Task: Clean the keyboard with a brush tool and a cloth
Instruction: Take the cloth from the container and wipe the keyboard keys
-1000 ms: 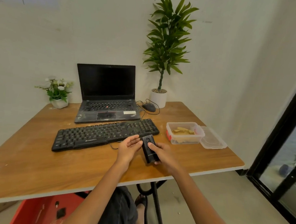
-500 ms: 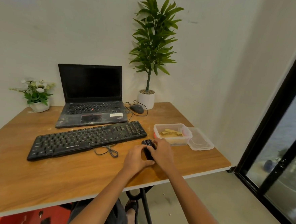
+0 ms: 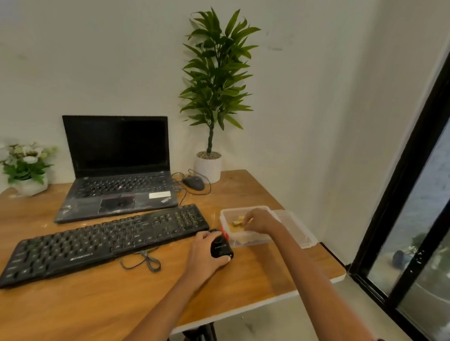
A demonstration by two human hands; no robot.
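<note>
The keyboard (image 3: 107, 239) is laid on the table (image 3: 250, 286) with its long axis running from the near left to the far right, its right end lying just left of both hands. The left hand (image 3: 207, 254) is wrapped around a small black brush tool (image 3: 221, 247) (held upright, just off the keyboard's right end and close against the clear container (image 3: 243, 239)). The right hand (image 3: 260, 220) is reached into that container, farther back and to the right, with fingers curled over pale yellowish contents; whether these are the cloth, and whether anything is actually pinched, cannot be told from this view. The tool-holding hand is judged the nearer of the two to the keys, so a short move leftward along the keyboard's length would be called for.
</note>
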